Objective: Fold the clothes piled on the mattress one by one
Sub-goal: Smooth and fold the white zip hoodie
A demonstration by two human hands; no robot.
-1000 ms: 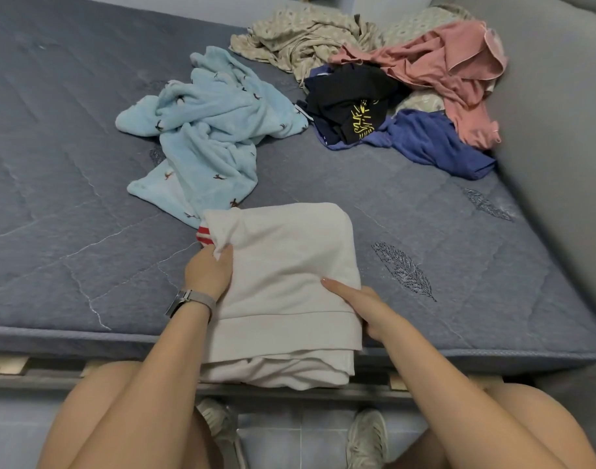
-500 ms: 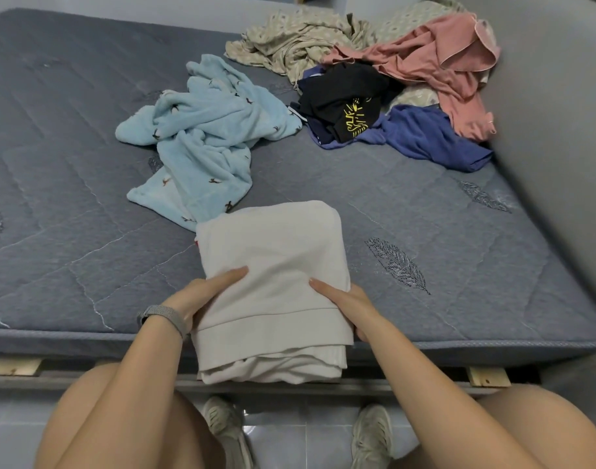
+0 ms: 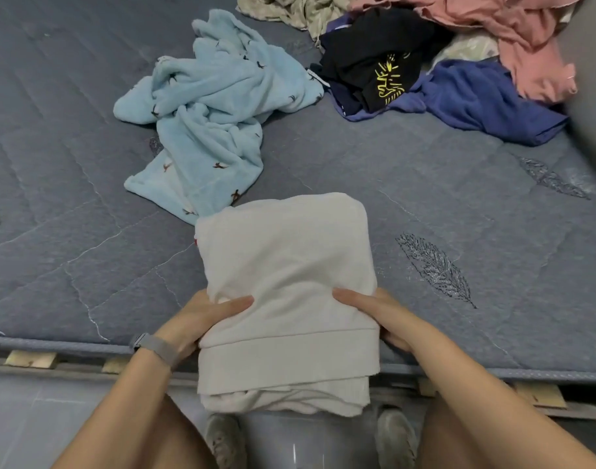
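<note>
A folded white garment (image 3: pixel 286 265) lies at the near edge of the grey-blue mattress (image 3: pixel 459 214), its lower end hanging over the edge. My left hand (image 3: pixel 205 316) grips its left side, thumb on top and fingers beneath. My right hand (image 3: pixel 374 313) grips its right side the same way. A crumpled light blue fleece garment (image 3: pixel 215 110) lies just beyond it. Farther back right is the pile: a black garment with yellow print (image 3: pixel 374 66), a dark blue one (image 3: pixel 486 96), a pink one (image 3: pixel 513 35) and a beige patterned one (image 3: pixel 289 8).
A grey padded wall (image 3: pixel 591 79) borders the mattress on the right. Wooden slats (image 3: pixel 32 358) show under the near mattress edge. My knees and shoes (image 3: pixel 225 438) stand on the tiled floor below.
My left hand let go of the garment's upper left corner and moved down to its left side. Both hands now grip the sides, and the view has tilted down.
</note>
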